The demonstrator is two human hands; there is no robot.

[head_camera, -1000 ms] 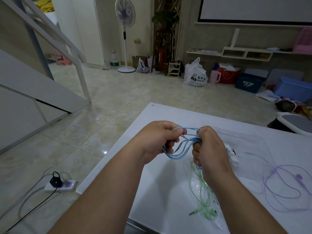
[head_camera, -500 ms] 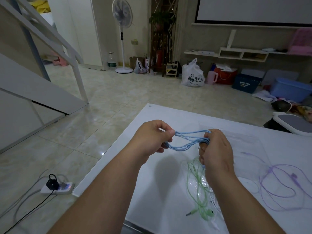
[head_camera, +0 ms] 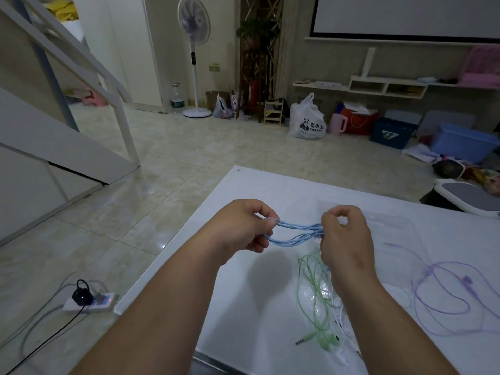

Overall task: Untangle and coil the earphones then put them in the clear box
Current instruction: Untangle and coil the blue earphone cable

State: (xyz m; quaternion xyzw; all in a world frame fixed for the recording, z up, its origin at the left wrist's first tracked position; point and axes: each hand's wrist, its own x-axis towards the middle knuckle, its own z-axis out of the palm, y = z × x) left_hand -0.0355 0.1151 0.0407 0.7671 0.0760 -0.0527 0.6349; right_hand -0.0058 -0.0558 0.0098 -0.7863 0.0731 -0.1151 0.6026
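Note:
A bundle of blue earphones (head_camera: 296, 234) is stretched in several looped strands between my two hands, above the white table (head_camera: 243, 307). My left hand (head_camera: 240, 228) pinches the left end of the loops. My right hand (head_camera: 346, 239) grips the right end. The clear box (head_camera: 389, 226) lies on the table just behind my right hand, faint and partly hidden. Green earphones (head_camera: 313, 301) lie tangled below my right wrist, with white earphones (head_camera: 345, 328) beside them. Purple earphones (head_camera: 449, 293) are spread out at the right.
The table's left edge runs diagonally beside my left forearm. On the floor to the left lies a power strip (head_camera: 89, 301) with cables. A white-and-grey device (head_camera: 470, 198) stands past the table's far right corner. Bags, boxes and a fan stand along the far wall.
My hands have moved apart, pulling the blue loops from a slack bunch into a taut, flatter bundle. The other earphones on the table have not moved.

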